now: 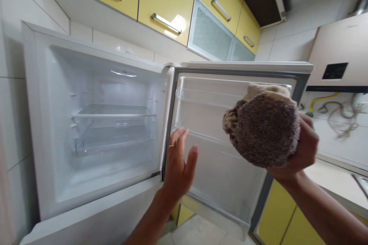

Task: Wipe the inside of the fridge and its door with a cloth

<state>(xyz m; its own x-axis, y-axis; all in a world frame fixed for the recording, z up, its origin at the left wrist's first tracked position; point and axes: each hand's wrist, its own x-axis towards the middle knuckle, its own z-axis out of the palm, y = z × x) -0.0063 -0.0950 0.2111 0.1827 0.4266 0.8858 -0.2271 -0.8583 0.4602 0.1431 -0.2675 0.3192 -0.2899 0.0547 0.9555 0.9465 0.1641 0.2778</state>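
Brown cloth (263, 128) bunched in the right hand (301, 149), fingers wrapped tight around it, held up in front of the open freezer door (230, 122) near its upper shelf rail (201, 93). Reads as wiping the door's inner face about to start; next move needs the cloth pressed flat to the liner. Left hand (178, 164) open, fingers spread narrow, holding nothing, palm near the door's hinge edge. Freezer compartment (109, 130) stands bare-shelved to the left.
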